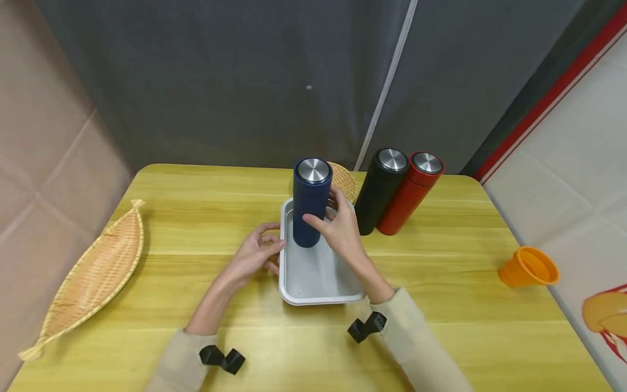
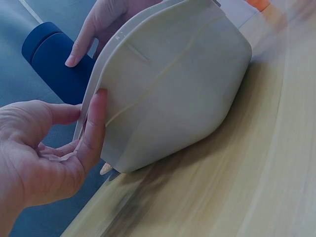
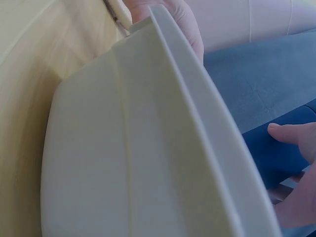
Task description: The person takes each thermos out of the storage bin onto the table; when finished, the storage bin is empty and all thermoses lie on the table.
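A dark blue thermos bottle (image 1: 307, 212) with a steel-topped lid stands upright over the back part of a pale grey plastic bin (image 1: 320, 300). My right hand (image 1: 343, 226) holds the bottle from its right side, thumb in front and fingers behind. Whether the bottle's base touches the bin's floor, I cannot tell. At the bin's left rim, my left hand (image 1: 254, 253) pinches the edge. The left wrist view shows that hand's thumb at the rim and a finger against the bin's outer wall (image 2: 168, 94). The blue bottle (image 3: 281, 148) also shows past the rim in the right wrist view.
A black thermos (image 1: 379, 190) and a red thermos (image 1: 411, 193) stand together right of the bin. Behind it lies a round woven basket (image 1: 345, 179), partly hidden. A leaf-shaped woven tray (image 1: 95, 275) lies far left. An orange cup (image 1: 526, 267) is near the right edge.
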The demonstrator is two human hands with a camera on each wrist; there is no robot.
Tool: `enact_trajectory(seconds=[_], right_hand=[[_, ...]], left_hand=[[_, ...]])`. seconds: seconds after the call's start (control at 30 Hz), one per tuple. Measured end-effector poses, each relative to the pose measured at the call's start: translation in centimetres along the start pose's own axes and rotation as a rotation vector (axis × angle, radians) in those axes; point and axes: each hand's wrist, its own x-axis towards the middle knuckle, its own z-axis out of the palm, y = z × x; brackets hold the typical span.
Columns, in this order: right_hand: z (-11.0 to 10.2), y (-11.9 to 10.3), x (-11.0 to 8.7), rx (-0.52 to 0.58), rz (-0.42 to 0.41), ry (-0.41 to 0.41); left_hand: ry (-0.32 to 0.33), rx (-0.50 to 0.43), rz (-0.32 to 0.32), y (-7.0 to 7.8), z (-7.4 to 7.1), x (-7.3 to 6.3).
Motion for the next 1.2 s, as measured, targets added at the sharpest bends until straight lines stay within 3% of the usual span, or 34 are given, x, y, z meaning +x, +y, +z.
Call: enact_trajectory(seconds=[0.7, 1.2], right_hand=[[0.24, 0.3, -0.14, -0.04, 0.003, 0.06], [-0.31, -0.07, -0.6, -0.055, -0.029, 0.028]], left_hand=[[0.012, 0.002, -0.012, -0.17, -0.07, -0.05], [0.014, -0.005, -0.01, -0.14, -0.1, 0.21]])
